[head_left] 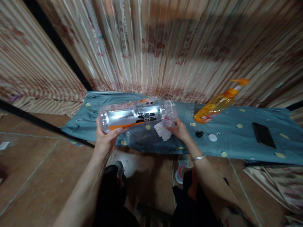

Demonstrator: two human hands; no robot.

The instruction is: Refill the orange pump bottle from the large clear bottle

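Two hands, one bottle

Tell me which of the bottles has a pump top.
The orange bottle standing at the back of the blue cloth. It alone has a pump dispenser; the large clear bottle held sideways in the left hand has a plain neck.

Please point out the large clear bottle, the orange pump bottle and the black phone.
large clear bottle (pixel 132 115): head view, on its label.
orange pump bottle (pixel 214 110): head view, on its body.
black phone (pixel 263 135): head view, on its screen.
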